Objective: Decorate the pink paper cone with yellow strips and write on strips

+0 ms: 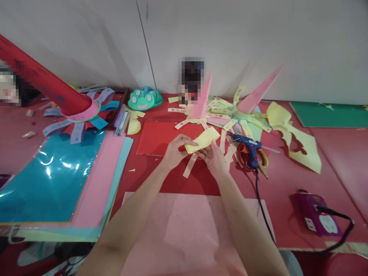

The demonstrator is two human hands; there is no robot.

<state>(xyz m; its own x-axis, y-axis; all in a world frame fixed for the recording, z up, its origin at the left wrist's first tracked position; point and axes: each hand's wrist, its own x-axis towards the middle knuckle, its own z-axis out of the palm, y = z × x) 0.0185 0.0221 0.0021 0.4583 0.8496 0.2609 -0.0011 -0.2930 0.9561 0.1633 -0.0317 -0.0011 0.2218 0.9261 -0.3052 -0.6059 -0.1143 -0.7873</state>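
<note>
The left hand (pixel 177 150) pinches one end of a yellow paper strip (pixel 203 140) above the red sheet (pixel 156 135) on the desk (pixel 283 191); the right hand (pixel 215 159) is at the other end (if it also grips, I cannot tell).

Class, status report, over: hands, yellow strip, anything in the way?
Left hand pinching yellow strip at its left end. Right hand at right end. Glue gun to the right, clear of strip.

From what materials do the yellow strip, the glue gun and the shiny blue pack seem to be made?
Yellow strip: matte paper or thin card, since it bends softly.
Glue gun: probably hard plastic, fairly smooth, with a moulded shape.
Shiny blue pack: glossy, likely plastic film outside, judging by bright glare.
</note>
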